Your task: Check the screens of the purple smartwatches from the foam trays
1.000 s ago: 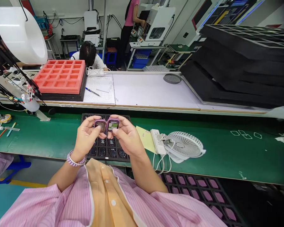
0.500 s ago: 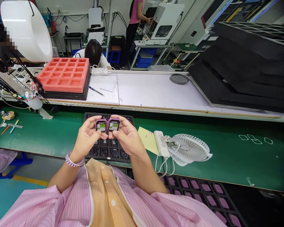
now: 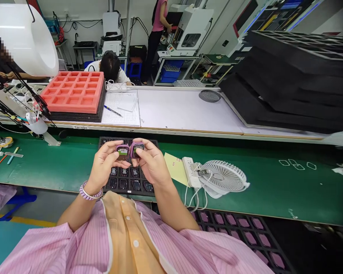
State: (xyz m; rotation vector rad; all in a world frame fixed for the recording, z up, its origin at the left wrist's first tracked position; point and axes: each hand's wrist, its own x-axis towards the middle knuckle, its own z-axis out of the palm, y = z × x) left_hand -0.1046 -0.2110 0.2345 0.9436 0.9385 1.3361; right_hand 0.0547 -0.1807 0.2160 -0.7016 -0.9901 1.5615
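My left hand [image 3: 103, 161] pinches one purple-rimmed smartwatch body [image 3: 122, 153] and my right hand [image 3: 153, 161] grips another smartwatch body [image 3: 133, 150], side by side above the black compartmented tray [image 3: 129, 185]. Both should be light and rigid, their dark screens probably slick and easily smudged or scratched, so I'd hold the rounded-square rims. The tray looks like matte foam; the green worktop [image 3: 274, 186] is flat and smooth.

The two glossy-screened devices [image 3: 122, 152] look like smooth purple plastic, the black tray [image 3: 143, 193] like matt foam, the green counter [image 3: 268, 190] smooth and faintly shiny, the white fan [image 3: 221, 176] hard plastic, the yellow sheet [image 3: 175, 167] matt paper, and the striped garment [image 3: 82, 243] thin woven cloth.
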